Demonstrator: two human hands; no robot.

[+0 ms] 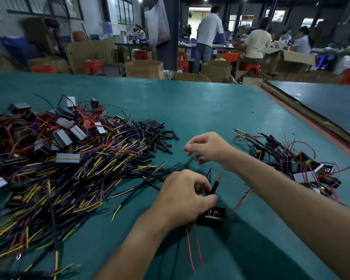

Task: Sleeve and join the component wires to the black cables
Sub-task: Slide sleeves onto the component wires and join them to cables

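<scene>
Head view: component [211,216] sits on the green desk [220,110], taking it as reference. Left grip [186,197] is just left of it, fingers curled round its red wire [220,176] with a black sleeve [213,188] partway on, red tip poking out above. Right grip [208,148] is beyond the component, fingers curled at the end of a black cable [189,161]; blurred, cannot tell if it actually holds it. Loose cables [79,178] are heaped far left of the component, spare sleeves [150,132] beyond-left, done units [295,164] off to its right. Handling guess: wire is thin, light and floppy; sleeve is soft and slides easily. Best held close behind the tip, sleeve pinched lightly so it doesn't creep back; component body is the only stiff part
</scene>
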